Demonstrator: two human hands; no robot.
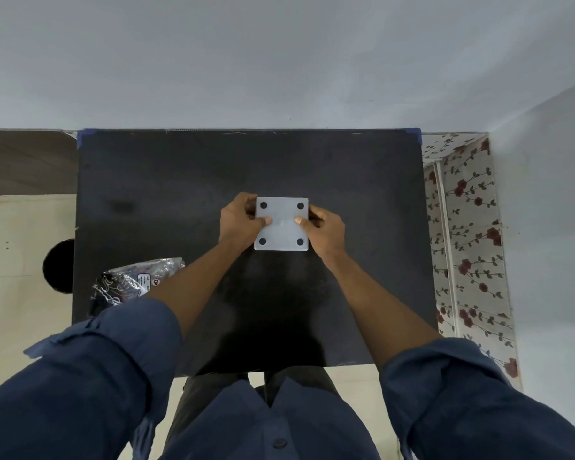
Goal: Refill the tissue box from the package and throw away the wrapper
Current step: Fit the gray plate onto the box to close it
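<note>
Round black object (pixel 59 265): on the pale floor, far out to the left of the left hand, partly cut off by the table edge.

Tissue package (pixel 136 280): dark, glossy printed wrapper with a white label, lying on the table near its front-left corner, left of and nearer the person than the left hand; the left forearm crosses its right end. Whether it is opened cannot be told.

Black table (pixel 180 180): matte dark top, blue tape at both far corners, under both hands.

Left hand (pixel 238 222): fingers curled round the left edge of the box, thumb pressed flat on its upward face. Closed on the box.

Tissue box (pixel 282 224): white, square, held between the two hands at table centre, underside facing up with four dark round feet, one near each corner. Whether it rests on the table or is lifted clear cannot be told.

Right hand (pixel 324 230): fingers wrapped round the right edge of the box, thumb on the upward face opposite the left thumb. Closed on the box.

Floral-patterned surface (pixel 468 227): white with red roses, well right of the right hand, beside the table.

Sleeves (pixel 445 393): dark blue, rolled to the elbows.
</note>
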